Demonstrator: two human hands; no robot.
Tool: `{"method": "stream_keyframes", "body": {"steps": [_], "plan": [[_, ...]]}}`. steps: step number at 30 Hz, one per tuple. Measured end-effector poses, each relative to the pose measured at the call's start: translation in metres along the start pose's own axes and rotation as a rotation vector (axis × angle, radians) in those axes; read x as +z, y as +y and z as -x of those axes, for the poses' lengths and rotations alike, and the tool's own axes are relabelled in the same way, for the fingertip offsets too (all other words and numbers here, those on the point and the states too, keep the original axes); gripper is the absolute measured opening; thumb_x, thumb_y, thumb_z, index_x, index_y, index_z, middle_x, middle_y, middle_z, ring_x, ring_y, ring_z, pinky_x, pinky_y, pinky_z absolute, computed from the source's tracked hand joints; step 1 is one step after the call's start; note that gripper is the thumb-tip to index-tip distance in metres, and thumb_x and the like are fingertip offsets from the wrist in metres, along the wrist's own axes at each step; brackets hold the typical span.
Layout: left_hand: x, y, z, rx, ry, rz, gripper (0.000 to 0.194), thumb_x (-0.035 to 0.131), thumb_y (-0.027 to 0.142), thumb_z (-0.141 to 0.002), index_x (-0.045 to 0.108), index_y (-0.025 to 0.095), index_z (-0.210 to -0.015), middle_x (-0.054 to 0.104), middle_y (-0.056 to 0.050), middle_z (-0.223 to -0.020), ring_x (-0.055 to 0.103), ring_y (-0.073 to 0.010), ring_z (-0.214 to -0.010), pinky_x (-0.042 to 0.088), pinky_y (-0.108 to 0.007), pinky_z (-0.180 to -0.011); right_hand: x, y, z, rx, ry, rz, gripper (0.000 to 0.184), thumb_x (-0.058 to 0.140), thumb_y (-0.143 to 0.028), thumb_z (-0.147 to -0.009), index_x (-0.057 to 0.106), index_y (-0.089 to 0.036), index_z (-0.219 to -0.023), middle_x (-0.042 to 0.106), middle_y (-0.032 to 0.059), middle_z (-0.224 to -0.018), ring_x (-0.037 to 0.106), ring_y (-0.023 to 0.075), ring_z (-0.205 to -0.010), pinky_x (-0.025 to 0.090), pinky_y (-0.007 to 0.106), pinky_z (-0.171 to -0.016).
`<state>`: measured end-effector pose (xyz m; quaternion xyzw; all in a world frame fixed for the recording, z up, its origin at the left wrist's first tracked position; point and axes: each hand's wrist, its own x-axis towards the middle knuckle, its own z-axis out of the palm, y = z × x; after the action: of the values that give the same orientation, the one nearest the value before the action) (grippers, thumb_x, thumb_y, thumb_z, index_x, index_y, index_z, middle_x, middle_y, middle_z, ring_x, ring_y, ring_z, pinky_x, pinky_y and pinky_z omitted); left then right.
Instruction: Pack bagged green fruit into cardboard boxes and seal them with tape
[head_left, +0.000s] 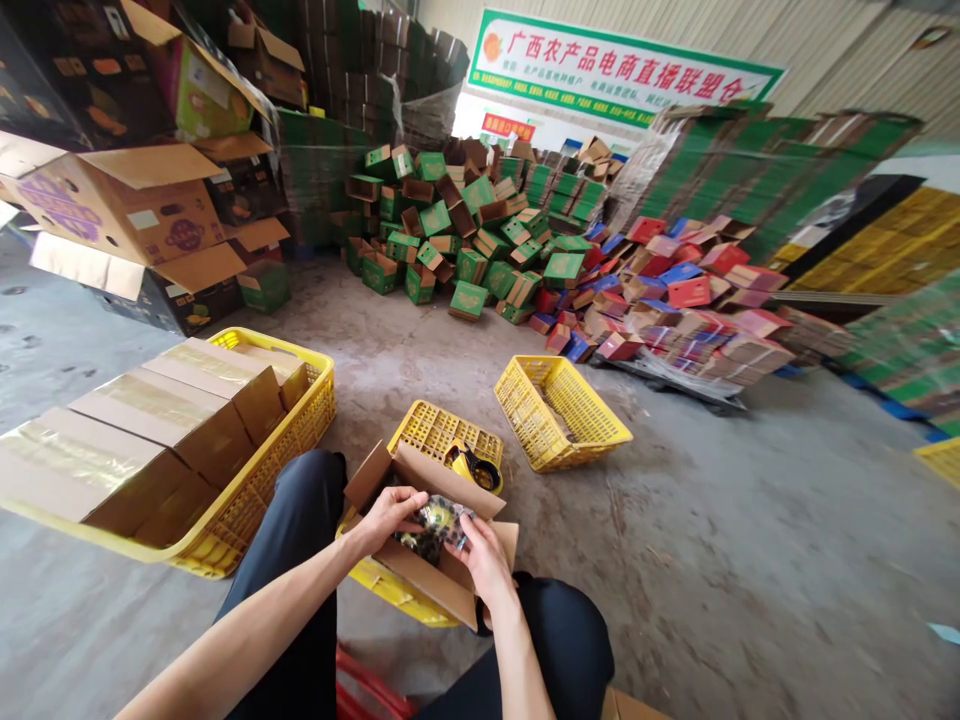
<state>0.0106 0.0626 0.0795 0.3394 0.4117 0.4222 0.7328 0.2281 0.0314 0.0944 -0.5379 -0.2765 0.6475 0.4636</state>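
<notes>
Between my knees an open cardboard box (427,580) rests on an upturned yellow crate (401,590), its flaps folded outward. Over its opening, my left hand (394,515) pinches one side of a small clear plastic bag (444,517) with dark spots and something yellow-green inside. The bag's other side is gripped by my right hand (480,552). Dark-patterned bags of the same look lie below in the box, partly hidden by my hands. Just beyond the box, a yellow and black tape dispenser (476,467) lies on the crate's far end.
On my left stands a long yellow crate (225,515) holding several taped cardboard boxes (142,420). Ahead to the right is another yellow crate (562,430). Farther off are heaps of green boxes (469,300) and red boxes (690,292), with large cartons (135,205) stacked at left.
</notes>
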Motion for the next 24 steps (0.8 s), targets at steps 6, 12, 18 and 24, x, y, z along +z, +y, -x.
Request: {"method": "stream_keyframes", "body": {"steps": [6, 12, 18, 24], "plan": [[-0.001, -0.001, -0.002, -0.005, -0.011, 0.015, 0.055, 0.089, 0.065, -0.071, 0.076, 0.013, -0.085, 0.069, -0.004, -0.080, 0.068, -0.0165, -0.076, 0.061, -0.028, -0.073, 0.001, -0.003, 0.000, -0.021, 0.010, -0.017, 0.047, 0.094, -0.055, -0.064, 0.081, -0.025, -0.097, 0.080, 0.0088, -0.113, 0.075, 0.0306, -0.105, 0.066, 0.044, -0.084], [-0.003, -0.003, -0.005, -0.178, 0.014, 0.093, 0.078, 0.083, 0.073, -0.074, 0.071, 0.021, -0.131, 0.074, -0.014, -0.119, 0.077, -0.0214, -0.081, 0.064, -0.034, -0.077, 0.003, -0.008, 0.004, -0.070, -0.008, -0.031, 0.046, 0.094, -0.055, -0.066, 0.082, -0.022, -0.095, 0.081, 0.0081, -0.109, 0.074, 0.0293, -0.105, 0.063, 0.043, -0.089], [-0.001, -0.008, -0.003, -0.234, -0.111, 0.012, 0.073, 0.086, 0.071, -0.072, 0.073, 0.017, -0.120, 0.078, -0.014, -0.105, 0.079, -0.0246, -0.081, 0.062, -0.030, -0.073, 0.006, -0.011, 0.010, -0.079, -0.135, -0.008, 0.043, 0.090, -0.051, -0.071, 0.083, -0.022, -0.102, 0.081, 0.0109, -0.115, 0.072, 0.0318, -0.116, 0.057, 0.044, -0.101], [-0.001, -0.004, -0.002, -0.037, -0.069, 0.073, 0.062, 0.099, 0.051, -0.063, 0.074, 0.016, -0.108, 0.075, -0.011, -0.107, 0.074, -0.0222, -0.092, 0.061, -0.032, -0.079, 0.003, -0.015, 0.005, -0.122, -0.023, -0.072, 0.048, 0.087, -0.045, -0.068, 0.081, -0.032, -0.114, 0.065, 0.0054, -0.149, 0.049, 0.0333, -0.147, 0.056, 0.045, -0.104]]}}
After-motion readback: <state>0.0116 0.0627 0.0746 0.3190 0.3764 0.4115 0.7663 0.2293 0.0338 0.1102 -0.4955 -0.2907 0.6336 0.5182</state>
